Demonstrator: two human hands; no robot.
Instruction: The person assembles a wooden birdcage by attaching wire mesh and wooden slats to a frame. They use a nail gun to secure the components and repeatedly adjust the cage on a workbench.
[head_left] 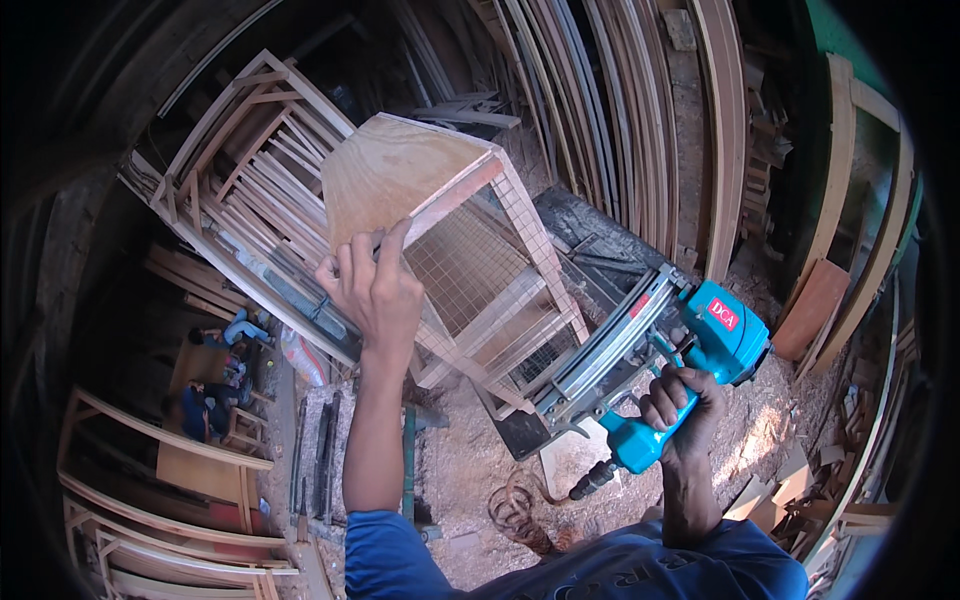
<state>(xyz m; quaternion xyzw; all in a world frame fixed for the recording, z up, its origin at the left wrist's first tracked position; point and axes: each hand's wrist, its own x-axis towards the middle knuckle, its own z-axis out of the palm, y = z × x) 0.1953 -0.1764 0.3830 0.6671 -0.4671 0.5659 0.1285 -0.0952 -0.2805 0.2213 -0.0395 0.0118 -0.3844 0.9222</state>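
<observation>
A wooden box frame (pixel 470 190) with a plywood panel (pixel 400 165) on top and wire mesh (pixel 465 270) across its near opening sits tilted ahead of me. My left hand (pixel 375 285) is at the left edge of this box, its bent fingers gripping the frame's rim by the plywood; the fingertips are partly hidden. Wrapped round the handle of a teal pneumatic nail gun (pixel 725 335) is my right hand (pixel 682 410). The gun's long silver magazine (pixel 605 345) slants toward the box's near right corner, and from this angle I cannot tell if they touch.
A brown coiled air hose (pixel 515 510) lies on the sawdust-covered floor. Behind stands a slatted wooden frame (pixel 270 170). Long boards (pixel 620 130) lean at the back. Chairlike frames (pixel 170 430) stand at left, near two seated people (pixel 205 405). Offcuts (pixel 790 480) are heaped at right.
</observation>
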